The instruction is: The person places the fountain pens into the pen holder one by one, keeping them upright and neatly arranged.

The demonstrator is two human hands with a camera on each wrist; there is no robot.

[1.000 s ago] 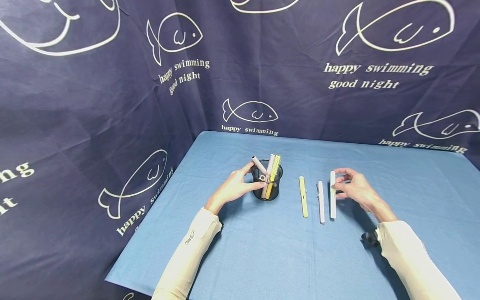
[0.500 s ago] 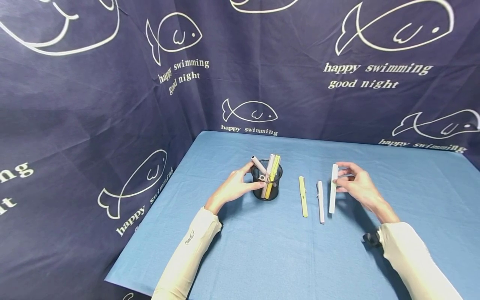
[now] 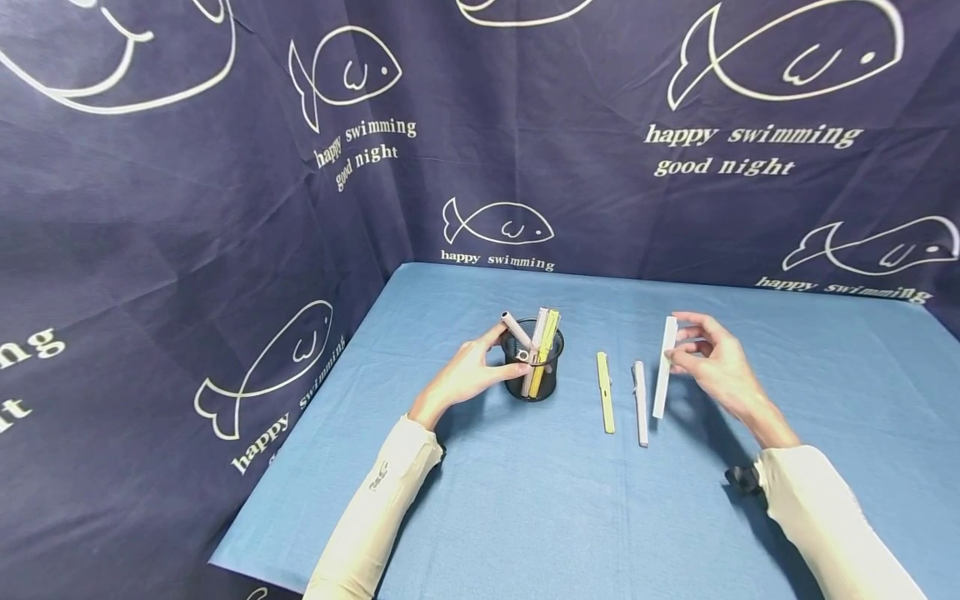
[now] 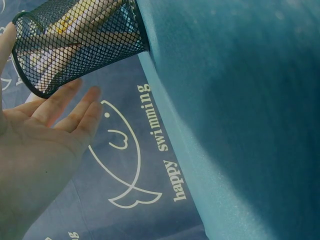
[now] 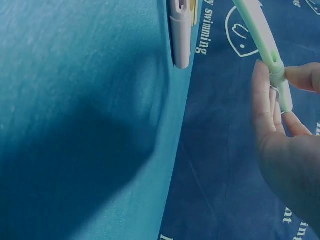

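My left hand holds a black mesh pen holder near its rim, thumb on one side and fingers on the other. Inside it several pens lean, pale pink ones and yellow ones. In the left wrist view the mesh cup shows between thumb and fingers. My right hand pinches a pale mint-green pen between thumb and fingertips, raised off the cloth and slightly tilted. The right wrist view shows the grip around the pen's capped end, clip facing the fingers.
A yellow pen and a pale pink pen lie side by side on the blue tablecloth, between the holder and my right hand. A dark blue curtain with fish drawings stands behind and to the left of the table.
My right hand has lifted the mint-green pen and carried it away from me, its lower end swinging slightly left. The left hand and the pen holder have stayed in place.
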